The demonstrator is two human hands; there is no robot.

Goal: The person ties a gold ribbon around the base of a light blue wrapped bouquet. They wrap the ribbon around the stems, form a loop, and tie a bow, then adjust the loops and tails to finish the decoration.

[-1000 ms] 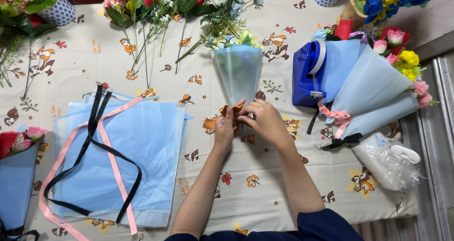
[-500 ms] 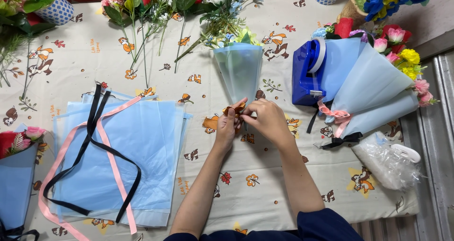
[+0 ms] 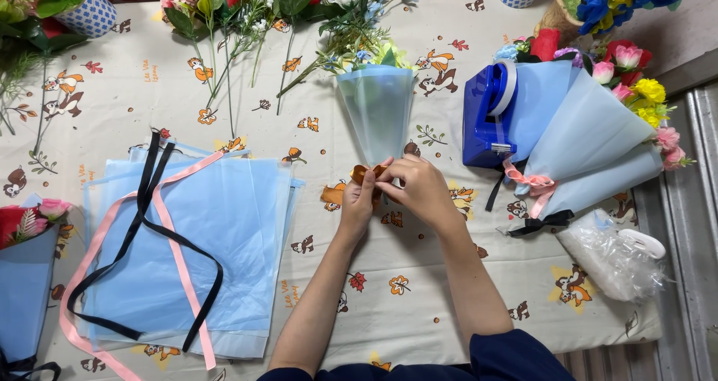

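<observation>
Ribbon point(image 3: 364, 177), orange, is pinched closed between the left hand point(image 3: 357, 201) and the right hand point(image 3: 420, 190) at the narrow foot of the blue cone bouquet point(image 3: 376, 108) lying on the worktop point(image 3: 449, 291).

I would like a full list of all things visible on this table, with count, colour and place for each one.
Wrapped cone bouquet: one, pale blue, table centre.
Orange ribbon: one, at the cone's narrow end, between both hands.
Paper sheets: a stack, light blue, left.
Loose ribbons: one pink, one black, across the stack.
Loose flowers: many, mixed colours, top edge.
Tape dispenser: one, blue, right of centre.
Finished bouquets: at least two, blue wrap, right.
Clear plastic bundle: one, lower right.
Tablecloth: one, cream with cartoon print.
Left hand: pinching the ribbon.
Right hand: pinching the ribbon.
</observation>
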